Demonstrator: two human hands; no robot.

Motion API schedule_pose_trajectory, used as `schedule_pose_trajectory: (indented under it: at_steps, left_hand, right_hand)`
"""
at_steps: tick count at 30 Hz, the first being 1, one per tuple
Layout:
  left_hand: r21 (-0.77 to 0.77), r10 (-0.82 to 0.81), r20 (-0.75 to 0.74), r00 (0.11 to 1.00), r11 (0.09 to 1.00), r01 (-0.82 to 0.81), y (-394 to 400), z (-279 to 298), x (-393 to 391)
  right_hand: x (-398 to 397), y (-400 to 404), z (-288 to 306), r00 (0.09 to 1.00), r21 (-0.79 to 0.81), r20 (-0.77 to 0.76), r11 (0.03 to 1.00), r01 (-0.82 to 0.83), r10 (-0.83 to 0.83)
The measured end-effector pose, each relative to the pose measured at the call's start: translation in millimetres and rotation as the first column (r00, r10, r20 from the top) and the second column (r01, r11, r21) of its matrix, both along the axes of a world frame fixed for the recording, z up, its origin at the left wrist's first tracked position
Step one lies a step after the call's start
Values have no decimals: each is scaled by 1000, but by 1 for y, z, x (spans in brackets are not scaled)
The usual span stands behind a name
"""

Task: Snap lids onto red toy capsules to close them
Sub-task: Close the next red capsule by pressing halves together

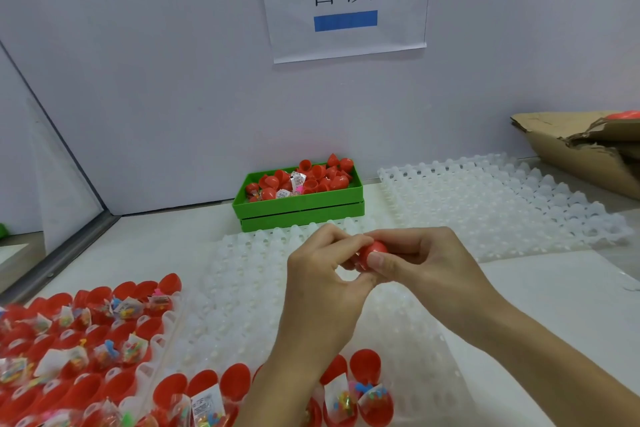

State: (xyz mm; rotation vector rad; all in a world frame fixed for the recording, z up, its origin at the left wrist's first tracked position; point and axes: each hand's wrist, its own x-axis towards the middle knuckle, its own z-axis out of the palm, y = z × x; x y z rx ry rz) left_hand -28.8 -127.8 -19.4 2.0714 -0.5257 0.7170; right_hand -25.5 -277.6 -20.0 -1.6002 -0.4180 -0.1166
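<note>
Head view is showing both hands meeting in mid-air just in front of the green bin (300,205), with one red capsule (373,251) caught between them. The capsule is lying sideways, its long axis running roughly left to right, so the closing squeeze looks to depend on the two hands pushing toward each other along that line. The right hand (420,262) is curling round the capsule's right end, thumb lying across its near face; the left hand (320,265) is pinching the left end with its fingertips, mostly hiding it. Whether the lid is fully seated I cannot tell, since the seam is covered. Neither hand is nearer; both are touching it. Open filled capsules (104,333) are standing in a white tray (166,317) to the near left of the bin.
</note>
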Motion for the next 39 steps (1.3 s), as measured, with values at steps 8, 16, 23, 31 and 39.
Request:
schedule_pose_trajectory:
  at_steps: [8,16,23,31,39]
  left_hand:
    - [-667,-501,-430,751,737,110,-2,-1,2]
    - [-754,-501,-331,800,650,96,-7,-4,1]
    - [-758,-500,-318,805,644,100,-9,-3,-1]
    - [-831,-633,-362,684,552,71,-5,4,2]
    - [-765,-543,-437,717,644,21,0,3,5]
  right_hand:
    - [3,4,-6,997,276,-54,960,-42,59]
    - [0,9,-8,1000,162,9,986,25,-27]
    - [1,6,-5,999,227,21,973,-48,44]
    - [1,1,1,996,149,50,987,65,-73]
    - [1,2,1,977,25,149,988,150,-152]
